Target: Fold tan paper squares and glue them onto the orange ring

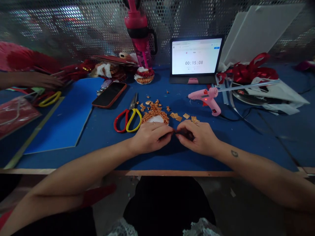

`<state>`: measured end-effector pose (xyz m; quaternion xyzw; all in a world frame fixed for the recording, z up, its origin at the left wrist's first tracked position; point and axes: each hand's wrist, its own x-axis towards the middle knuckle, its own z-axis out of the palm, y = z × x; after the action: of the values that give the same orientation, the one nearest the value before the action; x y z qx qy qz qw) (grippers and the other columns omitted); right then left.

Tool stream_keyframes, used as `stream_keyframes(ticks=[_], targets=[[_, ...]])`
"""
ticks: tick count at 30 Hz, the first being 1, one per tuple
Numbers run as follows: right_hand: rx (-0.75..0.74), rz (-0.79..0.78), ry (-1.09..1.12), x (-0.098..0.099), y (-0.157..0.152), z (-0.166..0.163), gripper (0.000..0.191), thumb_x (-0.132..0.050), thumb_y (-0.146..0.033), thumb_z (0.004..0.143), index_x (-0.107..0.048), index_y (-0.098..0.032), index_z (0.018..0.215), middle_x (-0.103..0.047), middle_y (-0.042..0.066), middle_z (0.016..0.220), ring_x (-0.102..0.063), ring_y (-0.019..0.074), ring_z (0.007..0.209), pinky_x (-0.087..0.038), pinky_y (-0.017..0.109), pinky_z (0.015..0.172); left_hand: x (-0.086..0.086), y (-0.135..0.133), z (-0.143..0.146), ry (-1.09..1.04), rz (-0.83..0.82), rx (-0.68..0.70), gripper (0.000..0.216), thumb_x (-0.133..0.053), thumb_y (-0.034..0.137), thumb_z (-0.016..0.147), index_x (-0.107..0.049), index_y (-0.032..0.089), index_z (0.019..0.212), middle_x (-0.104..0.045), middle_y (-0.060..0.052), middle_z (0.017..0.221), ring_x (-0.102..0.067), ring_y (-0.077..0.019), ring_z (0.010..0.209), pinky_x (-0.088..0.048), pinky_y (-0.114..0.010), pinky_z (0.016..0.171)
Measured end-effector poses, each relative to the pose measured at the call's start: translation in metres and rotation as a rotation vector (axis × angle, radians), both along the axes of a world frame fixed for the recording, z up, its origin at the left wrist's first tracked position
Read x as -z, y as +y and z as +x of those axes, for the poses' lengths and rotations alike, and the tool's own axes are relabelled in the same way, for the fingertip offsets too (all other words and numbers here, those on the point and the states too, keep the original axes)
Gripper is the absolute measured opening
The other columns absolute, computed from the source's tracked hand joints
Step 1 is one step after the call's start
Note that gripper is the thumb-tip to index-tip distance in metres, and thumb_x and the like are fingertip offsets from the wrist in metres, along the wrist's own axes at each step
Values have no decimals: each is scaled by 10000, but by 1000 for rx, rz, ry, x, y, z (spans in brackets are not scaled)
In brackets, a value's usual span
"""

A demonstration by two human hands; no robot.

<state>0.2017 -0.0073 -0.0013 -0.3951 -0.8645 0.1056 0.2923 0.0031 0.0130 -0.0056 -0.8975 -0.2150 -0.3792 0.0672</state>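
Your left hand (153,137) and right hand (198,137) are pinching one scrap (174,131), fingers (164,130) closed. One glue gun (206,99) is lying nearby.

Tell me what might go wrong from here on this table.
The pink glue gun lies on its side with its red light lit, so its nozzle may be hot; the right hand, working nearby, could brush it.
The loose tan squares sit just beyond that hand and might get scattered.
The left hand partly covers the ruffled round piece, which might get crushed or shifted.
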Motion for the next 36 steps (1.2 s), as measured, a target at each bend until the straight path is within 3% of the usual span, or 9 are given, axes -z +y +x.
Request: stream_keyframes(ticks=[4,10,15,18,21,25,29,32,36], targets=[[-22,22,-26,-1,2,2,115,-443,-260,824,-532,-204,870,-592,-44,684,-525,60,587,-334,193,574,-8,4,-4,8,9,-67,63,-551,169,770,-603,174,805,-652,30,698,-600,-60,611,-444,-144,576],[109,98,-12,-8,15,21,167,-462,-306,821,-562,-189,754,-550,-40,566,-489,62,520,-327,197,530,-19,47,-28,-229,-224,-455,74,-574,230,756,-614,171,739,-630,32,648,-564,-62,535,-431,-164,511],[235,5,-53,-10,32,38,188,-484,-330,804,-581,-189,724,-575,-30,577,-496,65,511,-337,197,507,-10,79,-47,-287,-397,-486,153,-630,276,717,-576,145,660,-570,41,552,-532,-55,484,-399,-167,442],[259,-60,-96,-9,40,44,166,-520,-341,774,-595,-195,748,-589,-23,613,-503,74,529,-342,204,505,-9,79,-48,-307,-381,-467,114,-604,245,742,-566,150,792,-574,40,638,-527,-41,486,-394,-168,425],[225,-95,-160,-7,43,46,148,-546,-338,753,-613,-207,766,-597,-22,638,-509,82,552,-342,211,509,-15,65,-41,-318,-326,-423,101,-498,215,811,-528,178,900,-569,10,765,-555,-58,573,-432,-191,467],[110,-43,-239,-7,44,46,139,-557,-322,751,-639,-220,797,-615,-11,707,-542,103,660,-375,223,582,-20,34,-29,-185,-168,-264,68,-496,169,781,-559,192,789,-594,3,764,-569,-93,667,-472,-223,579],[57,74,-357,-6,43,46,141,-552,-311,766,-656,-216,765,-630,10,790,-556,133,760,-388,243,638,-22,3,-17,255,330,168,68,-533,211,792,-577,184,836,-635,13,760,-589,-92,632,-479,-199,541],[33,150,-409,-5,42,45,152,-531,-294,788,-662,-215,791,-638,16,796,-555,143,787,-392,247,649,-24,-11,-10,373,364,325,73,-557,195,790,-603,157,833,-626,11,689,-574,-79,567,-488,-186,525],[7,289,-498,-4,42,44,166,-499,-269,812,-655,-212,804,-641,13,783,-547,147,772,-379,247,605,-24,-13,-7,387,336,319,80,-524,178,814,-600,159,828,-604,20,636,-560,-69,540,-487,-171,517]])
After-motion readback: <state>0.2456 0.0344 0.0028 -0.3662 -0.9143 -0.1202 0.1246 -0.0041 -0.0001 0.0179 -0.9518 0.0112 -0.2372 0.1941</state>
